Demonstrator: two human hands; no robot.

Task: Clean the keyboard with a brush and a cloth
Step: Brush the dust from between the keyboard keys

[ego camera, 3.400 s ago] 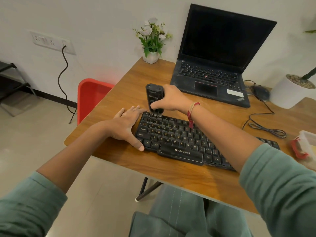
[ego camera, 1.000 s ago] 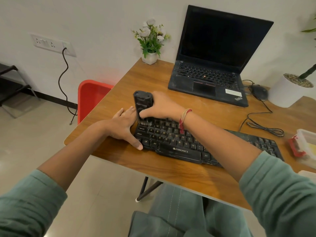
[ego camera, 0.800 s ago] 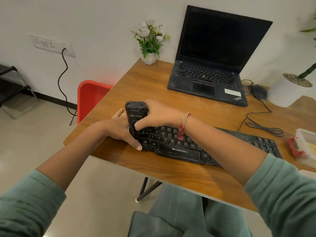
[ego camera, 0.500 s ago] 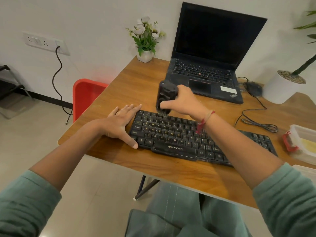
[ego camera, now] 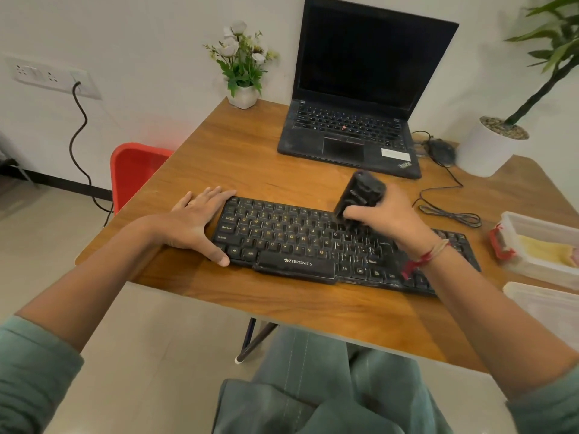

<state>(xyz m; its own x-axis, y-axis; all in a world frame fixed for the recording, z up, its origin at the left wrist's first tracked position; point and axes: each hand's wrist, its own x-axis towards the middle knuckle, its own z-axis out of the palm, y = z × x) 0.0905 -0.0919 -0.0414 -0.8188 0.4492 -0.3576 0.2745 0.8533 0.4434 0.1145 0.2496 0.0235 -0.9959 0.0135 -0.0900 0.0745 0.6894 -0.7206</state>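
Two hands work at one black keyboard [ego camera: 313, 242] lying across a wooden table [ego camera: 250, 170]. Left hand [ego camera: 194, 220]: palm down, fingers spread flat on the table at the keyboard's left end, thumb pressed along its front corner, gripping nothing. Right hand [ego camera: 388, 220]: fingers wrapped around one black brush [ego camera: 360, 198], which tilts up and away from the person with its lower end on the upper key rows right of centre; a red thread circles the wrist. Behind the keyboard, left to right: one red chair [ego camera: 134, 170] beside the table, one small flower pot [ego camera: 242, 95], one open laptop [ego camera: 354, 98], one mouse [ego camera: 441, 150] with its cable, one large white plant pot [ego camera: 488, 148]. Two white containers [ego camera: 542, 245] sit at the right edge.
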